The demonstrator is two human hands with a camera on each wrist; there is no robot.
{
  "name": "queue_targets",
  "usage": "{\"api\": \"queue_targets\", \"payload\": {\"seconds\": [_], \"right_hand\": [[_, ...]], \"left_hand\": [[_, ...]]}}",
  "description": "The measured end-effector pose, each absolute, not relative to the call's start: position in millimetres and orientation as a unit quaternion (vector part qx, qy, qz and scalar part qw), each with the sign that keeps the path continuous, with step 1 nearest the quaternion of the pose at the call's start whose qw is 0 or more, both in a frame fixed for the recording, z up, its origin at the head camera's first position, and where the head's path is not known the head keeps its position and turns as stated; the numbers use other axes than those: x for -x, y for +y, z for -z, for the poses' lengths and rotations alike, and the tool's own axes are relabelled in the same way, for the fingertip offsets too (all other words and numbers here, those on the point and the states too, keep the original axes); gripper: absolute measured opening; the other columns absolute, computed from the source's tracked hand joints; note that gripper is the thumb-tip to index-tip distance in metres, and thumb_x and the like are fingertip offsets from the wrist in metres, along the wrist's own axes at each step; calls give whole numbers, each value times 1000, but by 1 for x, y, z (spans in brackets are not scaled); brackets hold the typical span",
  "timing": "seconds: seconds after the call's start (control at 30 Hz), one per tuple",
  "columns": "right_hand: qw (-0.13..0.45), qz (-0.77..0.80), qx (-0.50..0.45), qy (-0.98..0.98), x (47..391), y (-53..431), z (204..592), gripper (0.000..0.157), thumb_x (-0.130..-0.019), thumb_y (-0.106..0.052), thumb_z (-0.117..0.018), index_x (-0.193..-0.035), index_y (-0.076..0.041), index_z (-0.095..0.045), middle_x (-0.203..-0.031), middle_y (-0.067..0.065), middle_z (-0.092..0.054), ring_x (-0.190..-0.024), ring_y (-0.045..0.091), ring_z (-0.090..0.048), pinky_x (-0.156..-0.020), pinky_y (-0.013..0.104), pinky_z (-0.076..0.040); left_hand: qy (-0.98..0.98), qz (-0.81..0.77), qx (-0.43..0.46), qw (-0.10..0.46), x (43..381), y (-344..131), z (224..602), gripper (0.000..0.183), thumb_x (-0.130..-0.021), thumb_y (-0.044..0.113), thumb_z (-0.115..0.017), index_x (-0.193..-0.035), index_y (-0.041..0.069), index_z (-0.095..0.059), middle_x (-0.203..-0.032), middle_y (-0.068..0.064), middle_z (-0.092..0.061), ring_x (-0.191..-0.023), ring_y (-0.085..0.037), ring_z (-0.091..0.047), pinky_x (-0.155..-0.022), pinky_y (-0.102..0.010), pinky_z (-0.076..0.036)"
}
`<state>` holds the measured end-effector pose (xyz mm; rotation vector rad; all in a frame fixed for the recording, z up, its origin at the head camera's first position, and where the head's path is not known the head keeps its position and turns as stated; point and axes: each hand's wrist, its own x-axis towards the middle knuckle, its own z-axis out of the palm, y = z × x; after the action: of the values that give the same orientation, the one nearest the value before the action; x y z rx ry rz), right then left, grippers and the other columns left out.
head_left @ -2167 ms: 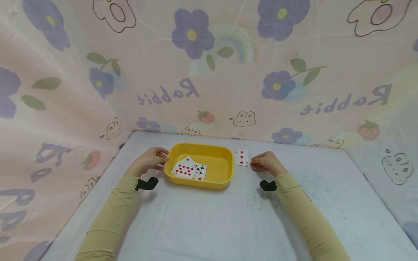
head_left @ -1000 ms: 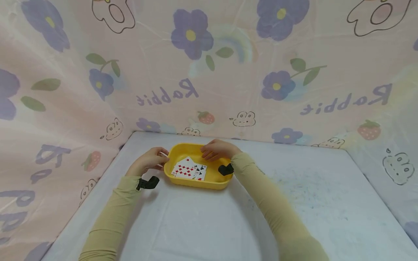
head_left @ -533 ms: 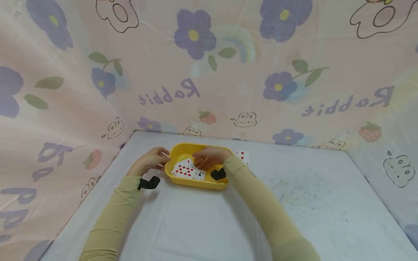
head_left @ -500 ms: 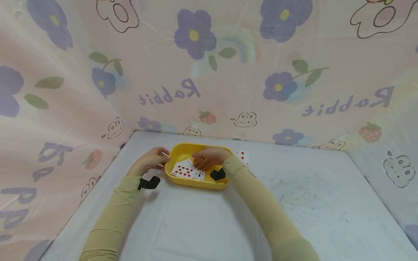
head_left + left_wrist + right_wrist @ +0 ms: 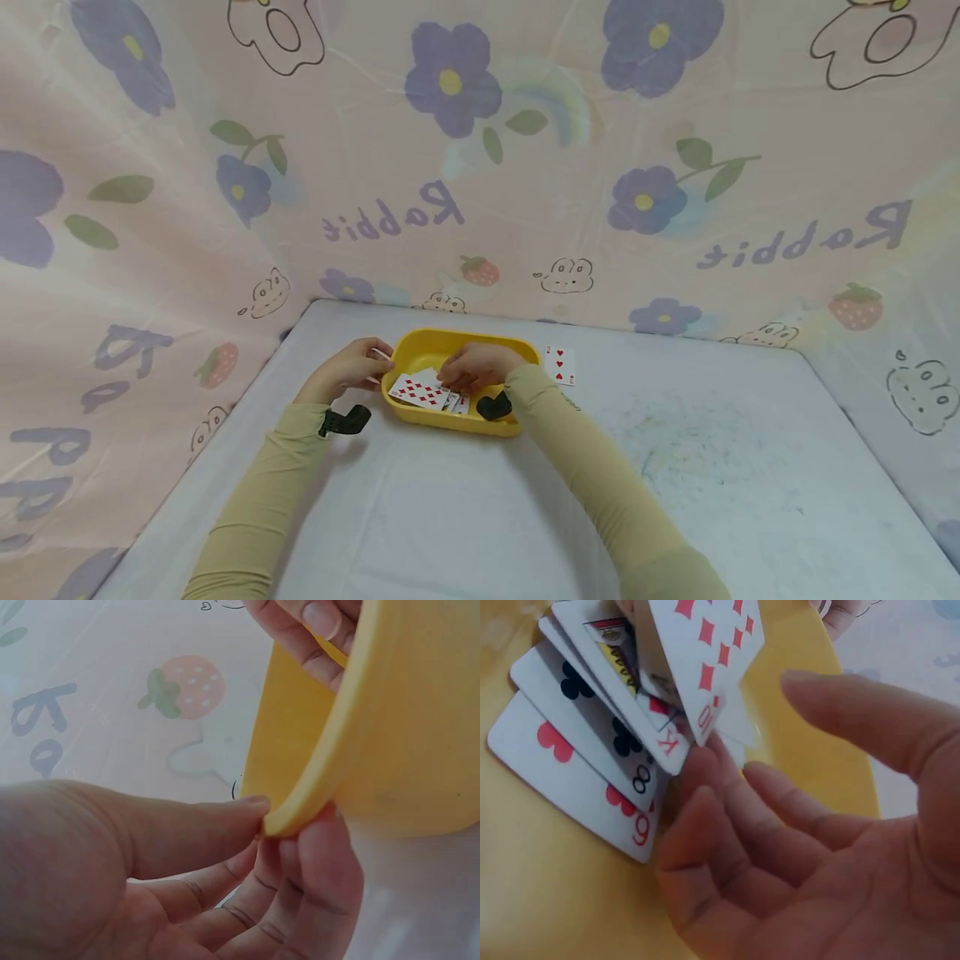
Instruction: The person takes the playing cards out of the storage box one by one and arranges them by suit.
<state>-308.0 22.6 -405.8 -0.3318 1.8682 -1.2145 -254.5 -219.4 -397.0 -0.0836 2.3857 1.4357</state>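
Note:
My left hand (image 5: 351, 367) pinches the left end of a yellow plastic tray (image 5: 517, 429) between thumb and fingers; the left wrist view shows the thumb (image 5: 202, 832) on its rim. Inside the tray is my right hand (image 5: 480, 367), its fingertips (image 5: 697, 825) touching the edges of a loose pile of playing cards. Its thumb stands apart from them. The ten of diamonds (image 5: 705, 652) leans up at the top of the pile. Beneath it fan out a king (image 5: 619, 682), an eight of clubs (image 5: 577, 701) and a six of hearts (image 5: 555, 750).
One heart card (image 5: 559, 365) lies face up on the white tabletop (image 5: 465, 517), just right of the tray. Patterned cloth (image 5: 525, 233) walls in the back and sides. Black wrist cameras hang under both sleeves.
From beside the loose heart card, my right hand has crossed left into the tray and reached the pile. The ten of diamonds has shifted and tilted. My left hand keeps its hold on the rim.

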Motion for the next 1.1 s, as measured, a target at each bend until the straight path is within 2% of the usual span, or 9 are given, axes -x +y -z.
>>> {"api": "queue_targets", "payload": {"seconds": [0.1,0.33,0.57,0.93,1.1], "right_hand": [[425,478,129,758,309,22,406,16,-89,-11,-68,-102,-1,-65,-86,7,-65,-73,17,-54,-70,28,-48],[405,463,115,780,306,21,402,24,-83,-6,-74,-100,-1,-60,-85,8,-63,-68,17,-53,-66,27,-49],[381,436,127,805,302,26,399,19,-84,-3,-72,-102,2,-66,-93,11,-66,-75,19,-60,-77,32,-54],[302,412,79,856,308,56,394,13,-84,-7,-73,-94,-2,-66,-87,9,-67,-83,24,-65,-81,34,-53],[285,434,71,852,310,71,394,12,-83,-3,-72,-90,-2,-62,-82,9,-63,-78,23,-63,-84,37,-52]], "left_hand": [[843,-506,34,179,254,-219,396,33,-97,10,-56,-125,-2,-44,-103,-17,-57,-85,-24,-60,-77,-39,-55],[841,-509,29,182,254,-217,394,33,-97,10,-55,-125,-3,-44,-104,-18,-56,-86,-25,-60,-78,-40,-54],[846,-502,33,179,251,-217,393,33,-97,11,-56,-125,-2,-44,-104,-19,-57,-85,-25,-59,-73,-35,-55],[846,-501,35,177,251,-216,393,35,-97,10,-54,-127,-3,-43,-103,-17,-56,-82,-24,-59,-70,-33,-55],[846,-501,44,177,252,-216,395,35,-97,11,-55,-127,-2,-43,-105,-18,-56,-83,-24,-58,-70,-33,-55]]}}
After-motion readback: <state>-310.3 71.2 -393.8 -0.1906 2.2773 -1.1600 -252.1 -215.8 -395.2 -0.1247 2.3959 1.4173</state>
